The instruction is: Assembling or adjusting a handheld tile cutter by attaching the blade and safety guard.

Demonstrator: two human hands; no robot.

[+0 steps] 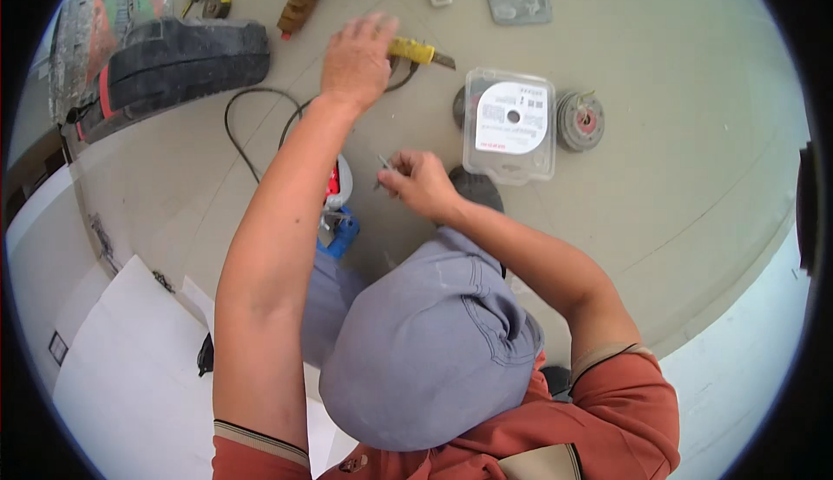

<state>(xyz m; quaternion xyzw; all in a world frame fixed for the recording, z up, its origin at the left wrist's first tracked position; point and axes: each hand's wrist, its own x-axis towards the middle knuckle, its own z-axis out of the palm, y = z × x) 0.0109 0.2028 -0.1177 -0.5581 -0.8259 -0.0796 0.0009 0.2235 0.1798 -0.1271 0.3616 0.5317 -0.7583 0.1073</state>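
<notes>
My left hand (357,59) is over a yellow-handled tool (411,49) with a short dark blade at its right end. Its fingers look stretched out, though slightly blurred, and part of the handle is hidden beneath them. Closer to me, my right hand (423,183) pinches a small, thin grey piece (382,166) between thumb and fingers; its kind is too small to make out. Between my forearms, a red, white and blue tool (343,187) is partly covered by my left arm.
A clear plastic case (509,155) with a white round-cornered label lies right of my hands, beside a stack of grey discs (581,123). A dark tool case (191,59) stands at left. A black cable (260,91) loops across the floor. My grey-trousered knee (425,350) fills the foreground.
</notes>
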